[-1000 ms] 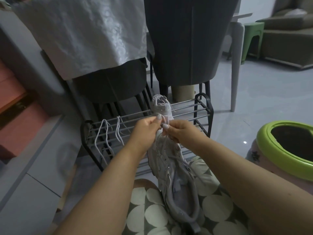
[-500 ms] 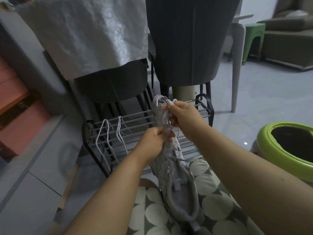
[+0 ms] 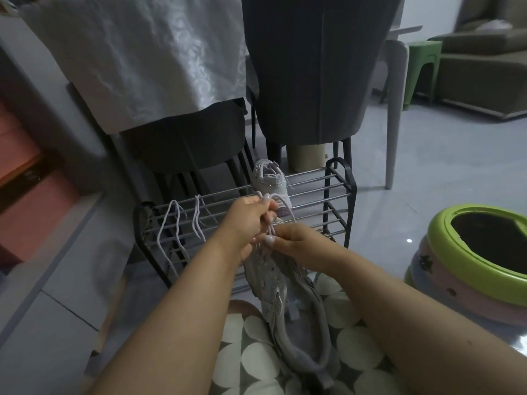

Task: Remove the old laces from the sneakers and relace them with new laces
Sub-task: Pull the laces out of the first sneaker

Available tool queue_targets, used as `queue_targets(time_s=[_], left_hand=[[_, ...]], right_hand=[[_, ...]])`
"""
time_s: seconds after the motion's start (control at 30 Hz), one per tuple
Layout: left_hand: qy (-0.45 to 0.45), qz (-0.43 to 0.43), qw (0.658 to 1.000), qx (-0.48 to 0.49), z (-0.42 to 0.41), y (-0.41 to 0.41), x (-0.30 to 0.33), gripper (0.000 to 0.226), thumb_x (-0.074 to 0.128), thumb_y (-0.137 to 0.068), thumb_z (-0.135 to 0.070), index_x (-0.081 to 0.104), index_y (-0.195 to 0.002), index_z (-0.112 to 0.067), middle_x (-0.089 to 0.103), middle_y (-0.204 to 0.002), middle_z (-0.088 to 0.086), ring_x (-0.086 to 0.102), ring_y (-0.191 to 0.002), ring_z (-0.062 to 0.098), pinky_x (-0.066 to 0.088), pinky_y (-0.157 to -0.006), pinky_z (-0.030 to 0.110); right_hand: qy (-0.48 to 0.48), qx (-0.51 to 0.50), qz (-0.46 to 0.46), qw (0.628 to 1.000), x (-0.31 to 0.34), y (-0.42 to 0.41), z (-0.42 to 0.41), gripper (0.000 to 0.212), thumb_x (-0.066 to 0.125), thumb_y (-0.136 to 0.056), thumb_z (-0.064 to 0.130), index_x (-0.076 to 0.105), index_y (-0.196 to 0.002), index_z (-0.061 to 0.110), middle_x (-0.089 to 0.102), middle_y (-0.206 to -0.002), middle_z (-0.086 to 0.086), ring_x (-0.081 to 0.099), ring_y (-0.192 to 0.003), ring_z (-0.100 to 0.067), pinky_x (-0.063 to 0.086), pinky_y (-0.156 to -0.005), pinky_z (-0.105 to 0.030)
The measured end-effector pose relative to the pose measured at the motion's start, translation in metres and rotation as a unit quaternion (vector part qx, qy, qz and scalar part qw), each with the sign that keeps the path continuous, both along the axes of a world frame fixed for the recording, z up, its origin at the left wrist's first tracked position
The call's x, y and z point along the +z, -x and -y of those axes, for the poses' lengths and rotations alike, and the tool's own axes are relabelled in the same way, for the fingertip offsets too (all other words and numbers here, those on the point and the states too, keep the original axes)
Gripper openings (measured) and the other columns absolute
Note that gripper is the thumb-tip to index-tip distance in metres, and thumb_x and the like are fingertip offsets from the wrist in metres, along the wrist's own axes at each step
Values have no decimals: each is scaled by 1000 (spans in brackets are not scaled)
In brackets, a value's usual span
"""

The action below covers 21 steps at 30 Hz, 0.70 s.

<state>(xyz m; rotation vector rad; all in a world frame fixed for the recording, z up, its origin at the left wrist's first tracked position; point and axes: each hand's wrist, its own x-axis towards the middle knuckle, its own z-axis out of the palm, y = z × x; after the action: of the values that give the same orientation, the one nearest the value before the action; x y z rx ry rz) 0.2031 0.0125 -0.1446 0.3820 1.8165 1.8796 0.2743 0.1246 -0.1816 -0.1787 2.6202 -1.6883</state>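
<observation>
A pale grey sneaker (image 3: 288,309) lies on my lap, toe pointing away. My left hand (image 3: 247,223) grips a white lace (image 3: 281,201) above the shoe's front, and the lace loops out past my knuckles. My right hand (image 3: 296,245) pinches the same lace lower down, by the front eyelets. The second grey sneaker (image 3: 269,181) stands on the metal shoe rack (image 3: 339,192) just beyond my hands. Two loose white laces (image 3: 176,223) hang over the rack's left side.
Two dark chairs (image 3: 310,81) and a table with a white cloth (image 3: 148,58) stand behind the rack. A green-rimmed round tub (image 3: 445,252) sits on the floor at right. A green stool (image 3: 422,64) and a sofa are far right.
My left hand has risen with the lace, pulling a loop up and out. My right hand has dropped from above the shoe to the front eyelets.
</observation>
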Motion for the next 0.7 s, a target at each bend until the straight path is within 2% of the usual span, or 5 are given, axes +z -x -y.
queue_targets(time_s=[0.2, 0.33, 0.43, 0.6, 0.7], left_hand=[[-10, -6, 1000, -1, 6, -8, -17, 34, 37, -103, -30, 61, -106, -5, 62, -72, -2, 34, -41, 3, 26, -33, 15], [-2, -14, 1000, -15, 6, -14, -26, 30, 38, -103, -29, 63, -103, -13, 60, -94, 11, 32, -44, 6, 28, -36, 18], [38, -54, 998, -26, 5, -14, -27, 27, 41, -102, -30, 65, -98, -20, 52, -80, 13, 31, -43, 8, 29, -38, 20], [126, -125, 984, -25, 1, -16, -31, 28, 44, -101, -24, 64, -82, -21, 46, -45, -9, 39, -40, 6, 31, -47, 24], [174, -154, 972, -26, 3, -18, -34, 27, 47, -99, -22, 65, -79, -20, 54, -50, -13, 44, -46, 2, 34, -55, 25]], right_hand=[[110, -122, 27, 986, -5, 15, -8, 39, 43, -100, 30, 59, -88, -5, 55, -76, -21, 51, -68, -27, 48, -66, -49], [295, -144, 90, 940, -6, 21, -15, 38, 35, -100, 22, 46, -65, 12, 30, -51, 0, 22, -45, -14, 14, -45, -27], [362, -152, 131, 910, -7, 25, -17, 41, 35, -100, 22, 40, -59, 16, 27, -46, 4, 17, -43, -11, 7, -47, -28], [-20, -227, 20, 973, 8, 29, -12, 36, 46, -97, 24, 48, -62, 18, 44, -60, 5, 38, -55, -9, 31, -56, -28], [-62, -197, -7, 978, 17, 29, -8, 35, 46, -98, 30, 50, -66, 16, 46, -60, 4, 41, -53, -6, 35, -57, -24]])
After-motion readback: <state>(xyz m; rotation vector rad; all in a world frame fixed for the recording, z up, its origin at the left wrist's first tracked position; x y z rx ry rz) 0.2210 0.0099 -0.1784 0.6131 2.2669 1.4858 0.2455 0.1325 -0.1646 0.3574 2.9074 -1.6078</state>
